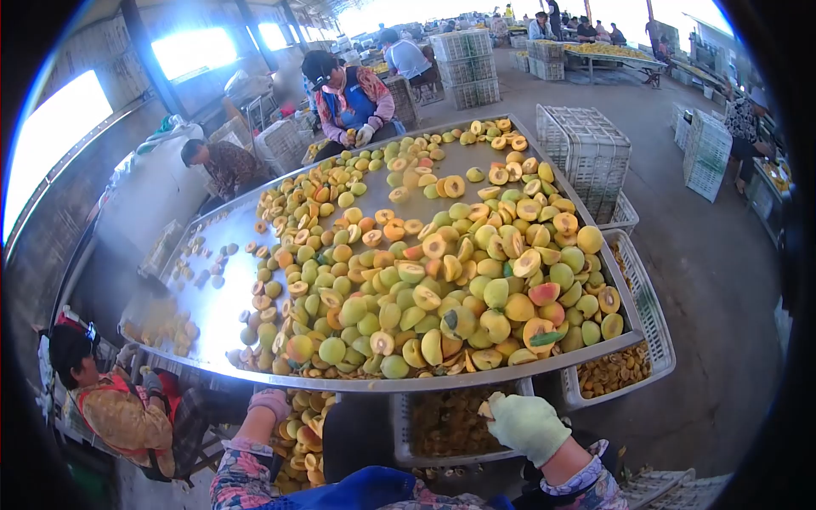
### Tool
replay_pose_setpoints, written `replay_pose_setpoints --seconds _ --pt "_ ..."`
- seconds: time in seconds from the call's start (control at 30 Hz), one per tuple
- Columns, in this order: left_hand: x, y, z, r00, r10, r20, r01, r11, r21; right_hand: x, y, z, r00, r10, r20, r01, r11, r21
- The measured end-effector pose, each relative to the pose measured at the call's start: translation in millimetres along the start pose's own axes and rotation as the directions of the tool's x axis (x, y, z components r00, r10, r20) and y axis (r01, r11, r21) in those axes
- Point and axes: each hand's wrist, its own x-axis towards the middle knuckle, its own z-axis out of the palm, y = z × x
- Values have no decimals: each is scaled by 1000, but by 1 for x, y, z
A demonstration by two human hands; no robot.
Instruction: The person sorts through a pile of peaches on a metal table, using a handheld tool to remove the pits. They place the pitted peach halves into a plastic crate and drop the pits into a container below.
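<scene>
My right hand (529, 427), in a pale green-white glove, is closed at the table's front edge, above a crate of brown pieces (450, 422). Its fingertips pinch a small brownish piece, too small to name. My left hand (270, 403), in a pinkish glove, is by the metal table's rim (374, 384), next to a heap of halved fruit (304, 438) below the table; its fingers are hidden. Whole and halved yellow-green fruit (408, 280) covers much of the metal table. A green leaf (546, 338) lies on the fruit near the front right corner.
One person (127, 408) sits at the left, another (225, 166) at the back left, a third (355, 102) across the table. A white crate (659, 327) stands on the floor at the right, with stacked crates (586, 153) behind it.
</scene>
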Motion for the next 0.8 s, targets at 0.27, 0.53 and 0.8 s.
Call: replay_pose_setpoints --seconds 0.27,0.53,0.8 --pt "-47 134 -193 736 406 -541 -507 861 -44 14 -7 -1 997 -24 74 23 1000 12" --pt "100 305 -330 662 535 -525 -579 810 96 29 5 -2 984 149 99 -151 988 18" --pt "154 387 -343 729 581 -363 -556 811 181 30 18 3 993 74 -91 -60 987 147"
